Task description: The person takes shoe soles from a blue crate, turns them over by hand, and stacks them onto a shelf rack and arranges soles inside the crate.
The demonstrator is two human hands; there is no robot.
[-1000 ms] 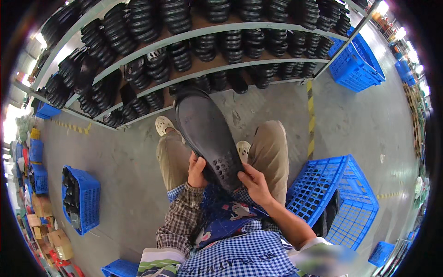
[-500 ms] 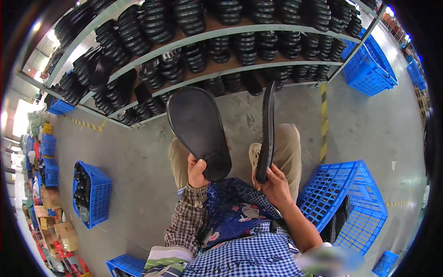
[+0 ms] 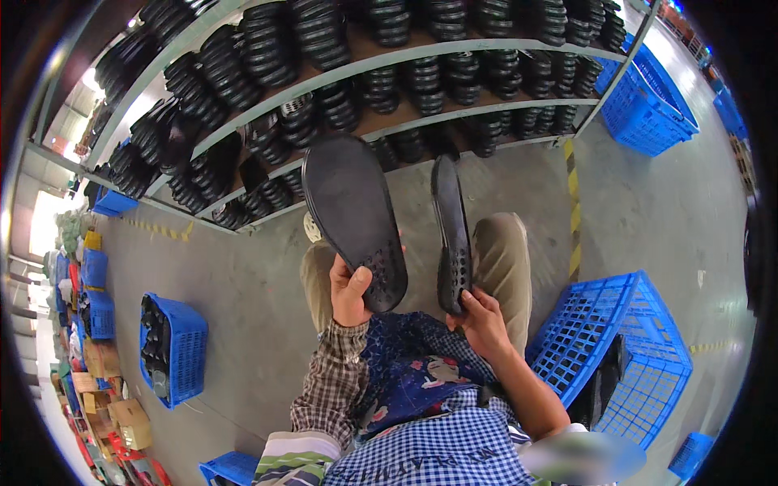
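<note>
My left hand (image 3: 350, 292) grips the heel end of a black shoe sole (image 3: 353, 206), thumb on its upper face. The broad toe end points away toward the shelves, and small holes show near the heel. In my right hand (image 3: 480, 321) a second black sole (image 3: 453, 235) is pinched at its near end between thumb and fingers. That one is tilted, so its side wall and part of its holed face show. The two soles are held apart, side by side, above my knees.
Ahead stands a metal rack (image 3: 340, 74) stacked with black soles. A tilted blue crate (image 3: 640, 356) with dark items is at the right; another blue crate (image 3: 190, 356) holding black pieces is at the left. A blue basket (image 3: 648, 109) stands beyond the rack's right end. Cardboard boxes (image 3: 130, 423) line the left.
The sole in my right hand has turned from edge-on to show part of its face, and its top has swung left. The left sole has shifted slightly. My view has moved a little.
</note>
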